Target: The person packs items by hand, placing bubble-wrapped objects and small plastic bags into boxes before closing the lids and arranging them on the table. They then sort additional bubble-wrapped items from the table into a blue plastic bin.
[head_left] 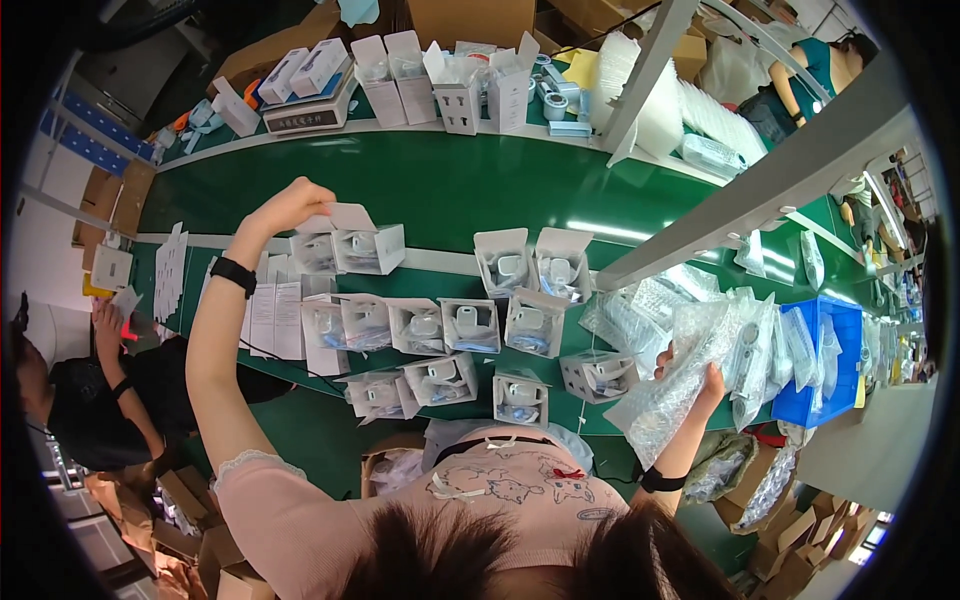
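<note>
My left hand [295, 207] reaches out at the far left, its fingers closed on the raised flap of a white box [372, 250]. That box stands open, with a bagged item inside, beside another open white box [315, 253]. On the right, my right hand [707, 392] grips a bubble-wrap bag [672, 388]; what is in the bag is hard to make out. Between my hands, several open white boxes stand in loose rows, such as one box [470, 325] with a white-and-blue device showing. A single open box [600, 377] sits just left of the bubble-wrap bag.
More bubble-wrap bags [635, 315] lie heaped at the right, reaching a blue bin [818, 375]. Flat white cartons [275, 315] rest at the left. A grey metal post [740, 215] slants across the right. Beyond the green belt [400, 175] stand filled boxes and a scale [310, 110]. Other people work at both sides.
</note>
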`<state>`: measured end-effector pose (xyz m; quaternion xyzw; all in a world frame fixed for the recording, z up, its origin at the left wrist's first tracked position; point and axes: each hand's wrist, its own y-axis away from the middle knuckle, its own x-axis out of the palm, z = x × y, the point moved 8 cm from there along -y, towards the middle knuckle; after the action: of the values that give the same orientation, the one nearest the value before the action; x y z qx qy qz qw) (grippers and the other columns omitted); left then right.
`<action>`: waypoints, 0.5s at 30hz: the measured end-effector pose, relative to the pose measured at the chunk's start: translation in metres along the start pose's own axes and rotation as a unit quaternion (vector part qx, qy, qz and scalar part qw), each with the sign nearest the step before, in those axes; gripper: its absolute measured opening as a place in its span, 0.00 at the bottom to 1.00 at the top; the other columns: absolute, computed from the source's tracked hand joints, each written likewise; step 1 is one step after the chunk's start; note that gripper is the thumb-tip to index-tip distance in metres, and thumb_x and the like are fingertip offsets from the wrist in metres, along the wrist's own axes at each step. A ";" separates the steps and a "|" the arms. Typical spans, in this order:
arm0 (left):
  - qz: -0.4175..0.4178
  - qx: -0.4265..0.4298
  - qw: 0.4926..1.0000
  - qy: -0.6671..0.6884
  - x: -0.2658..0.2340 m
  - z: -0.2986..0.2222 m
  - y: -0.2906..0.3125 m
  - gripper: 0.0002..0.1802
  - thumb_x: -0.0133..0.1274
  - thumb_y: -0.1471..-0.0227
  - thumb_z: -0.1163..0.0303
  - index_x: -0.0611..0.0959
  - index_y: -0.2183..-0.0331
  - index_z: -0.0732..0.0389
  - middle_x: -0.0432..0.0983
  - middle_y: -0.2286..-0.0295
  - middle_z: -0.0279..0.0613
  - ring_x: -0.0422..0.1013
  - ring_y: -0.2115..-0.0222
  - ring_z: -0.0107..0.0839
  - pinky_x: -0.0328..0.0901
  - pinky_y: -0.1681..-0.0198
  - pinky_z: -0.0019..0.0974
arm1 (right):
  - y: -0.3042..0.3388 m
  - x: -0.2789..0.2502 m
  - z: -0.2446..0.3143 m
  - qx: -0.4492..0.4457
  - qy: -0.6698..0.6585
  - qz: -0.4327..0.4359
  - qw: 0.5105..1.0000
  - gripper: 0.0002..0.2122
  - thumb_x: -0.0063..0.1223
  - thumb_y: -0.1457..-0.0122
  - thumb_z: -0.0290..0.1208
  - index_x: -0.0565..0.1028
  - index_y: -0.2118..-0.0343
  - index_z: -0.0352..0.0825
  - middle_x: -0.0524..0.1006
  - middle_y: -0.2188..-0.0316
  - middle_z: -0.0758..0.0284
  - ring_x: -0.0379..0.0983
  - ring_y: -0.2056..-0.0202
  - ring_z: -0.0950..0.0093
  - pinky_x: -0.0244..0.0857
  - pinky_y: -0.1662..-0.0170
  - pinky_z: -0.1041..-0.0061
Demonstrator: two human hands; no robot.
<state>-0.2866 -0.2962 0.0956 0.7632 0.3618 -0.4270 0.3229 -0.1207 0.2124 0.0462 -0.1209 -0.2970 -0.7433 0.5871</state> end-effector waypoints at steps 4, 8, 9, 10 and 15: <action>0.021 -0.056 0.997 0.053 0.000 0.004 0.009 0.07 0.51 0.62 0.76 0.71 0.81 0.69 0.65 0.83 0.54 0.59 0.83 0.45 0.58 0.78 0.34 | -0.001 0.012 -0.001 0.003 0.021 -0.003 1.000 0.30 0.48 0.63 0.47 0.63 0.60 0.27 0.70 0.75 0.57 0.69 0.75 0.65 0.64 0.74 0.72; 0.051 -0.020 0.998 0.027 0.018 -0.001 0.001 0.06 0.51 0.61 0.76 0.71 0.79 0.68 0.65 0.84 0.54 0.57 0.85 0.42 0.57 0.78 0.33 | -0.004 0.015 -0.004 -0.015 -0.023 -0.035 0.999 0.28 0.48 0.61 0.45 0.63 0.60 0.27 0.71 0.75 0.54 0.69 0.75 0.63 0.64 0.73 0.72; 0.050 -0.032 0.998 0.025 0.026 0.001 -0.001 0.06 0.51 0.62 0.75 0.73 0.78 0.68 0.67 0.82 0.53 0.60 0.83 0.42 0.58 0.77 0.34 | -0.004 0.014 -0.004 -0.016 -0.022 -0.036 0.999 0.28 0.48 0.61 0.45 0.63 0.60 0.27 0.71 0.75 0.54 0.69 0.75 0.63 0.64 0.73 0.72; 0.049 -0.043 0.998 0.022 0.033 0.002 -0.002 0.07 0.51 0.62 0.74 0.74 0.77 0.68 0.69 0.81 0.51 0.64 0.80 0.42 0.60 0.75 0.34 | -0.004 0.016 -0.007 -0.007 -0.013 -0.019 1.000 0.28 0.48 0.60 0.45 0.62 0.59 0.27 0.70 0.74 0.54 0.69 0.73 0.63 0.64 0.73 0.71; 0.108 -0.009 0.986 -0.129 0.031 -0.033 -0.013 0.16 0.53 0.62 0.69 0.75 0.69 0.68 0.72 0.72 0.51 0.69 0.70 0.44 0.63 0.65 0.37 | 0.002 0.016 -0.009 0.001 -0.028 0.027 0.999 0.27 0.48 0.59 0.41 0.62 0.58 0.25 0.70 0.72 0.50 0.69 0.73 0.61 0.65 0.71 0.70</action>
<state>-0.2719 -0.2537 0.0796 0.7331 0.2363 -0.4813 0.4184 -0.1219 0.1941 0.0481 -0.1490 -0.3110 -0.7234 0.5982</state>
